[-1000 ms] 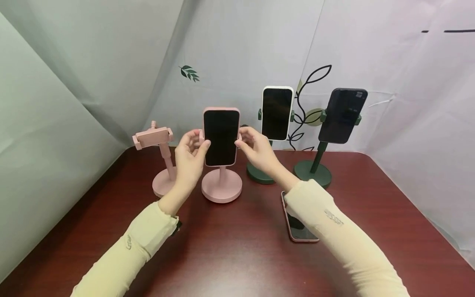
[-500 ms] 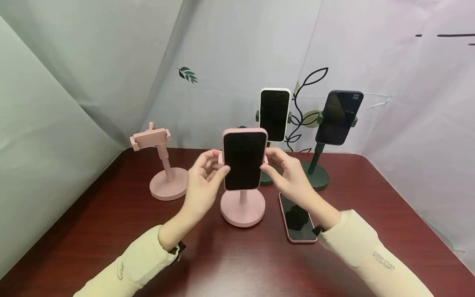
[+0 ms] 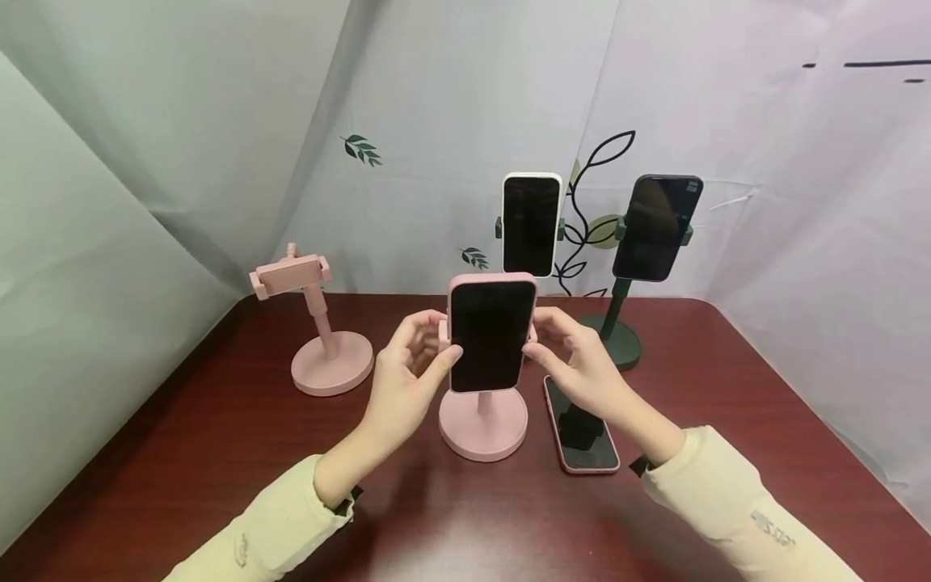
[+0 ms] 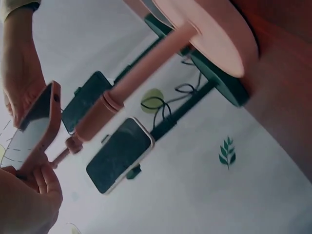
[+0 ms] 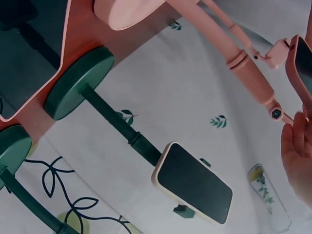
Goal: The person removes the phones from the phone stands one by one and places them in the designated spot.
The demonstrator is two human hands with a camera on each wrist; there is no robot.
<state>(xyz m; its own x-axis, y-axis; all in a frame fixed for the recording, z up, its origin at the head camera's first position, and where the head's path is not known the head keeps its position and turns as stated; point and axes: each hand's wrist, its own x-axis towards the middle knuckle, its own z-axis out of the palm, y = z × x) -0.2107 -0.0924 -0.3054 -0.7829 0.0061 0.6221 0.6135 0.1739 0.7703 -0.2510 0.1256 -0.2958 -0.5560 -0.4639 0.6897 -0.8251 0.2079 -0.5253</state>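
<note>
While a pink stand point(image 3: 483, 427) clasps a phone point(image 3: 491, 333), left fingers point(image 3: 419, 322) grip one side; right fingers point(image 3: 557, 321), the other.

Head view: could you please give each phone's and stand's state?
Front pink phone: mounted, screen dark
Front pink stand: holding phone
Left pink stand: no phone
White phone: mounted, screen dark
Black phone: mounted, tilted, screen dark
Lying phone: screen up, dark
Green stands: both holding phones

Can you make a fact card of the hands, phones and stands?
Left hand: holds one edge of the pink-cased, black-screened phone
Right hand: holds its opposite edge
Under that phone: pink round-based stand
Far left: second pink stand
Behind: green round-based stand with white-cased phone; another green stand with dark phone
Lying flat: another pink-edged phone
</note>
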